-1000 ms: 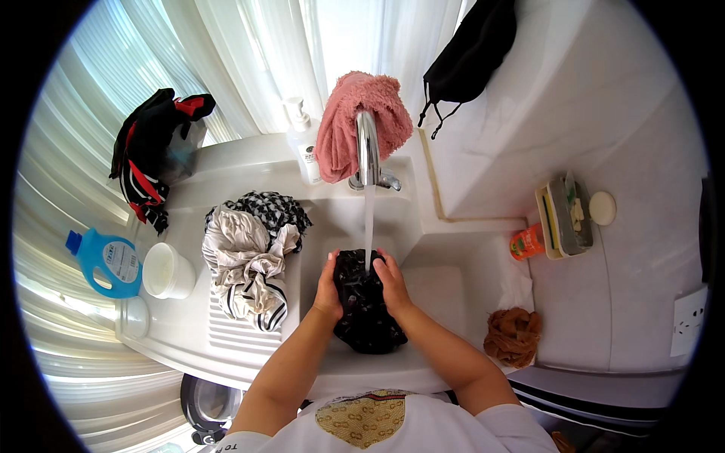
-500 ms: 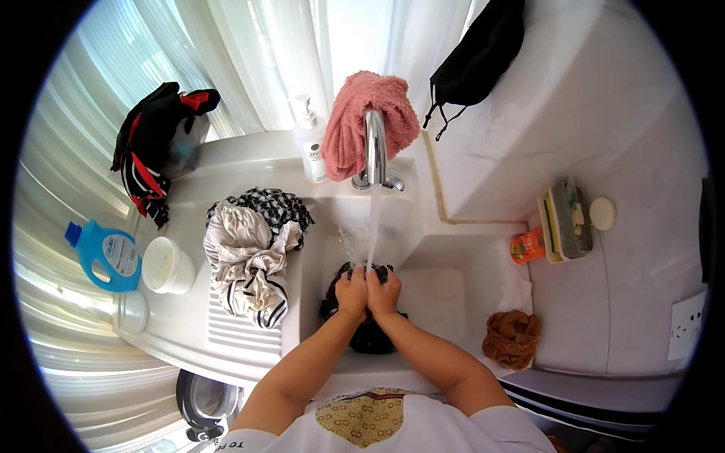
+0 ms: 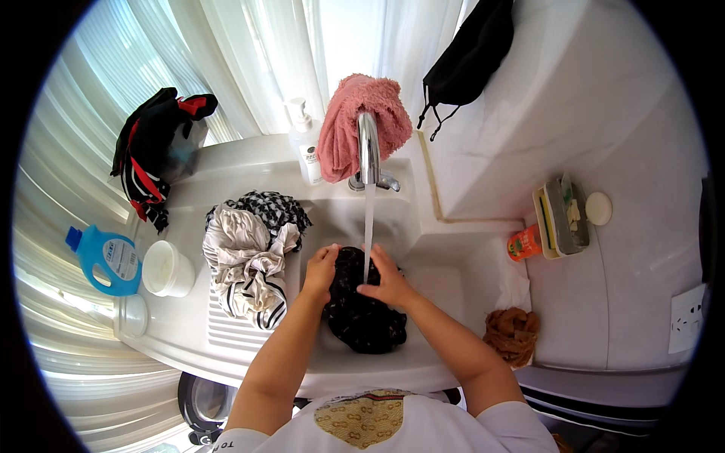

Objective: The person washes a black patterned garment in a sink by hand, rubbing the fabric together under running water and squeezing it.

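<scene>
A bunched black garment (image 3: pixel 368 321) with small pale specks lies wet in the sink basin (image 3: pixel 442 291). Water falls onto it in a steady stream (image 3: pixel 368 226) from the chrome faucet (image 3: pixel 368 147). At the garment's left edge is my left hand (image 3: pixel 321 272), fingers loosely bent and not gripping it; their tips are partly hidden. My right hand (image 3: pixel 389 281) is on the garment's right side, thumb and fingers apart, the thumb close to the stream. To the left, a cream garment with dark stripes (image 3: pixel 253 260) and a black-and-white patterned cloth (image 3: pixel 272 211) lie heaped on the ribbed washboard (image 3: pixel 242 332).
A pink towel (image 3: pixel 347 128) drapes behind the faucet, beside a white pump bottle (image 3: pixel 306 147). Leftward stand a blue detergent jug (image 3: pixel 113 260), a white tub (image 3: pixel 168 268) and black-red clothing (image 3: pixel 143 155). Rightward are a brown cloth (image 3: pixel 512 336), an orange container (image 3: pixel 525 243) and a soap box (image 3: pixel 563 219).
My hands have moved apart from their grip on the black garment, one to each side. The garment now lies more spread out under the stream.
</scene>
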A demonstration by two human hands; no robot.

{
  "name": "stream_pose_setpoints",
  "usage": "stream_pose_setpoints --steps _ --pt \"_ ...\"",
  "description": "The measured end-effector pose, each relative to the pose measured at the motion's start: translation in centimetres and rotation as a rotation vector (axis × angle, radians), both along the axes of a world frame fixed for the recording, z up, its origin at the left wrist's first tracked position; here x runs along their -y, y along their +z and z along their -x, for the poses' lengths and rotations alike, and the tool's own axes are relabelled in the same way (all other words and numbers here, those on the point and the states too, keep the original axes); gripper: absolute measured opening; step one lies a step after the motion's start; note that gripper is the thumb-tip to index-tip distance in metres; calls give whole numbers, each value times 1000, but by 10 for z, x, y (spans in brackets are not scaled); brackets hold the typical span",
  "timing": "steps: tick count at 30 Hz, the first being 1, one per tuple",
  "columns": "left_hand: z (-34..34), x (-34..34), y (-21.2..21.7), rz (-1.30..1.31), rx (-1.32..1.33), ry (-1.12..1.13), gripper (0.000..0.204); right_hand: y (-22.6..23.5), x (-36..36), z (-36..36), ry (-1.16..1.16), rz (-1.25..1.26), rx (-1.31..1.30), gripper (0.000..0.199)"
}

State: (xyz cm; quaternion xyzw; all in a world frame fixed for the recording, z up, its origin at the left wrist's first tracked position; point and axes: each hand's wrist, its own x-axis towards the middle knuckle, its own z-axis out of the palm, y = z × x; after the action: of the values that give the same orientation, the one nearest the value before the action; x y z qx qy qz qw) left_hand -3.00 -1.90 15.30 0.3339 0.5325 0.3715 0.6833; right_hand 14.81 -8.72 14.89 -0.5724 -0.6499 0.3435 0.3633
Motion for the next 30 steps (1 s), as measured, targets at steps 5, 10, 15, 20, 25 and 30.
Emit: stream_pose_setpoints --steps 5,10,15,20,25,30 --pt "-27 5 37 -99 -45 -222 50 11 -8 21 57 -38 -159 90" --pt "-15 6 12 -247 -299 -439 95 12 6 -10 -150 132 -145 63" --pt "-12 52 -21 -519 -700 -803 128 55 20 -16 -415 387 -1122 51" --pt "-17 53 -19 -314 24 -505 63 93 22 -18 -436 295 -1466 58" --pt "11 42 25 -26 457 -280 52 102 21 -57 -118 437 -1227 70" --pt "28 40 24 144 561 -222 70 58 10 -33 110 308 -848 86"
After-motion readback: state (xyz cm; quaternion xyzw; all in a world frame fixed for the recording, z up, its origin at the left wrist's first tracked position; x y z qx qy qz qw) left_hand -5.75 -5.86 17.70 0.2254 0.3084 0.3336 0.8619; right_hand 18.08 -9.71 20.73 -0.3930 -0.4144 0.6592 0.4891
